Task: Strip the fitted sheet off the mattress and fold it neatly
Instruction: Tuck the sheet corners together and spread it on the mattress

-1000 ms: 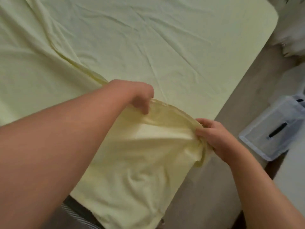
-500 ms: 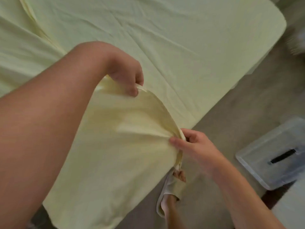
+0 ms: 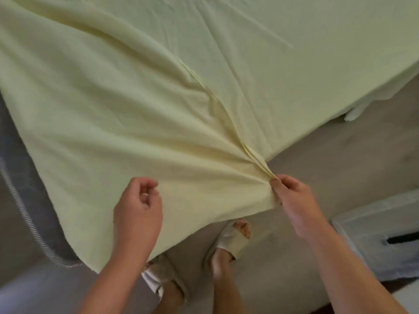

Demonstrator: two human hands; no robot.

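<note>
The pale yellow fitted sheet (image 3: 136, 98) lies spread across the bed, reaching away from both hands to the far edge of the view. Part of it is doubled over on itself. A hemmed edge (image 3: 226, 109) runs as a raised ridge from the middle of the cloth down to the right hand (image 3: 292, 200).

That hand grips the sheet: thumb and fingertips (image 3: 277, 185) pinch the gathered hem where the ridge ends, just off the side of the bed. Creases fan out from the pinch across the cloth toward the left hand. Below the pinch the sheet's loose edge hangs past the bed side and curves back under the left forearm.

The left hand (image 3: 138, 211) is over the sheet, level with the right hand and well to its left. Its fingers are loosely curled with a gap inside them, and nothing shows between them. Whether it touches the cloth cannot be told.

Further left of the left hand the grey mattress (image 3: 20, 200) is bare at its near corner, with a striped piping running round the corner.

Under the two forearms is the beige floor (image 3: 328, 155), and on it two feet in pale open-toed slippers (image 3: 233, 241). To the right of the right forearm stands a clear plastic storage box (image 3: 367, 250) with a black slot (image 3: 403, 240) in its lid.
</note>
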